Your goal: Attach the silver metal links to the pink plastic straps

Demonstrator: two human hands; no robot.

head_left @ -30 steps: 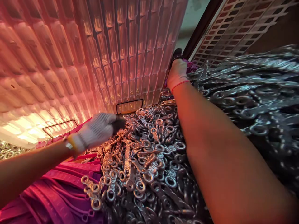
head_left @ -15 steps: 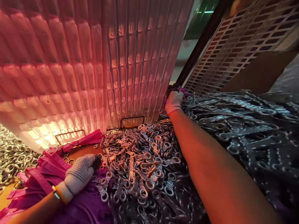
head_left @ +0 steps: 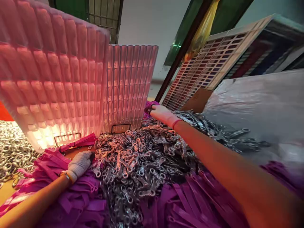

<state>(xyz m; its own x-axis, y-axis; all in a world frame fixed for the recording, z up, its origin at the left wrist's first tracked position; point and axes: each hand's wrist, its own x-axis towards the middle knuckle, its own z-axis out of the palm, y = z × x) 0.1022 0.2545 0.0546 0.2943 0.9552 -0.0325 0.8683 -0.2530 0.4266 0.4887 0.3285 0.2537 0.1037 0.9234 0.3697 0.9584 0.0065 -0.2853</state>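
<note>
The left hand (head_left: 79,164) rested, grip closed on nothing I could make out, at the nine o'clock edge of the metal ring pile (head_left: 135,161); the right hand (head_left: 161,113) reached to twelve o'clock, grip unclear.

I see heap of silver metal ring-ended links (head_left: 133,158), tangled, piled mid-table, loose purple plastic strips (head_left: 78,190) strewn flat left of and in front of it, edges overlapping the heap
</note>
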